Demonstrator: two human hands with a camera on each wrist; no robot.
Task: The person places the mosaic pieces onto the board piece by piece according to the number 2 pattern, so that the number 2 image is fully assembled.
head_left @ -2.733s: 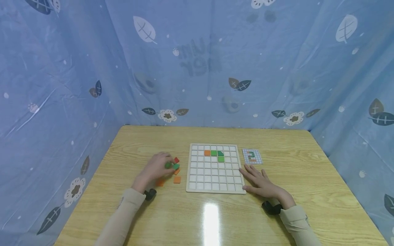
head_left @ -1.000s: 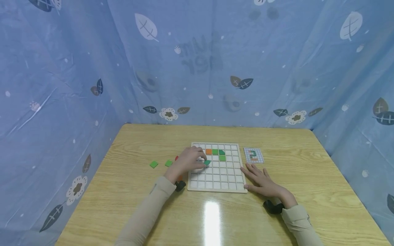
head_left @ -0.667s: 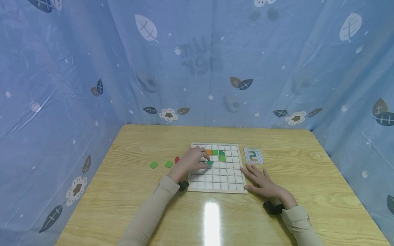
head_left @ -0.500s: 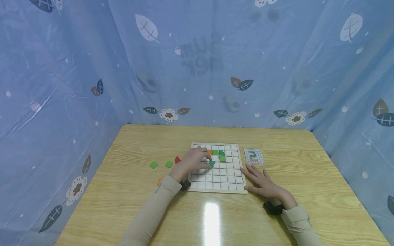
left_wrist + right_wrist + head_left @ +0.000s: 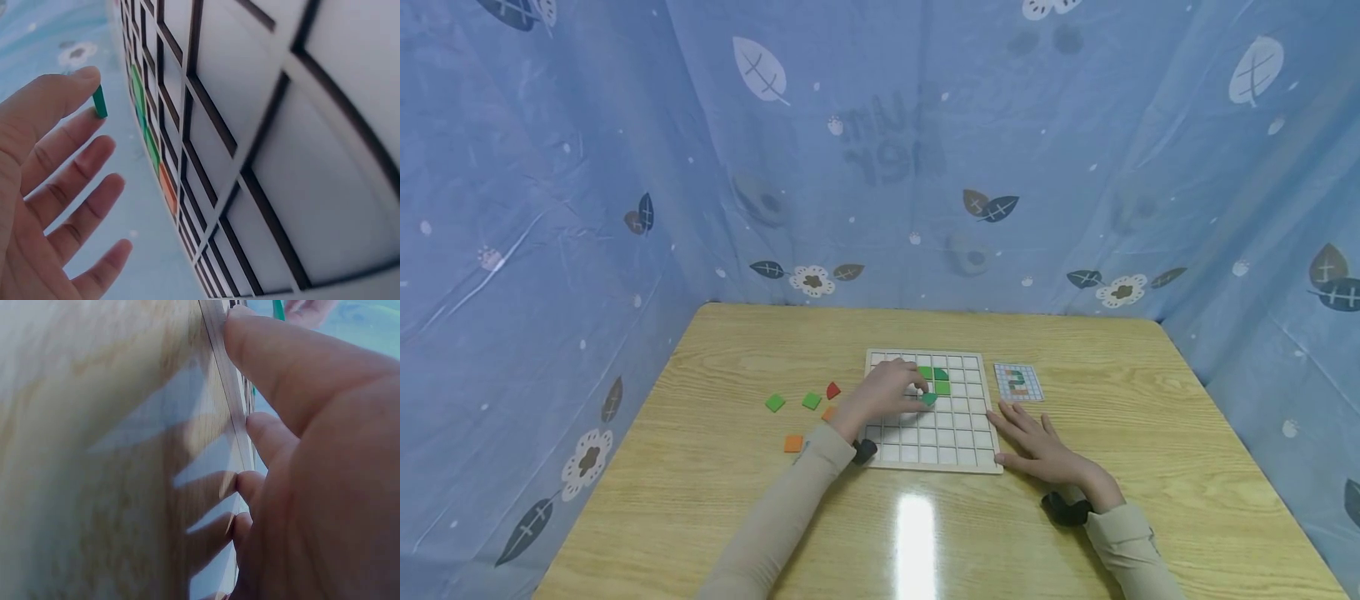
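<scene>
My left hand (image 5: pixel 887 392) is over the white grid board (image 5: pixel 925 460), pinching a dark green tile (image 5: pixel 929 399) with one rounded side between thumb and index finger. The left wrist view shows the same green tile (image 5: pixel 99 102) edge-on, held apart from the board. On the board lie two light green squares (image 5: pixel 942 388) and a dark green rounded tile (image 5: pixel 941 374). An orange tile (image 5: pixel 167 189) sits beside them, hidden by the hand in the head view. My right hand (image 5: pixel 1037 446) rests with spread fingers at the board's right edge.
Left of the board lie loose tiles: green squares (image 5: pixel 812 401), a red rounded tile (image 5: pixel 832 390) and orange ones (image 5: pixel 793 443). A small pattern card (image 5: pixel 1018 382) lies right of the board. Blue curtains (image 5: pixel 880 167) stand behind the wooden table (image 5: pixel 737 350).
My left hand took the dark green tile from the loose tiles and carried it right, over the board. During the last second it drifted further right. My right hand stayed put.
</scene>
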